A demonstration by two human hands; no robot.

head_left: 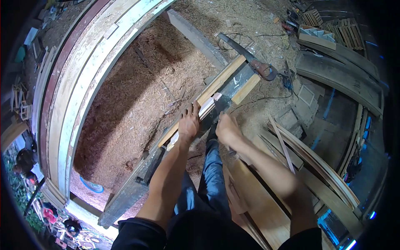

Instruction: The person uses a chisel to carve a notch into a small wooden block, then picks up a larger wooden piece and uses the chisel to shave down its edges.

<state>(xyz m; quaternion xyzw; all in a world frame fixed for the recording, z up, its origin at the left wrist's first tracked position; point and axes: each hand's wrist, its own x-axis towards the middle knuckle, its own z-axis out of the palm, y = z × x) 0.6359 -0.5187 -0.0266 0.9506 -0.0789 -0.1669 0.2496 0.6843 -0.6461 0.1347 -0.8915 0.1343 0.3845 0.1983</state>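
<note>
My left hand (189, 124) presses down on a pale wooden strip (206, 106), its fingers bent over the edge. The strip lies along a yellowish wooden batten (221, 81) on a long grey beam. Closed in a fist, my right hand (228, 129) grips a tool with a dark flat blade (222, 103); its handle is hidden in the hand. The blade stands at the strip's far end, right beside it. Beyond the hands, a handsaw (263, 69) with a brown wooden handle lies across the beam's far end.
A short wood block (246, 89) sits on the beam near small white chips. Large curved wooden frames (89, 62) stand on the left. Shavings (125, 108) cover the floor. Boards (258, 196) and long strips lie at the right. People are at the far lower left.
</note>
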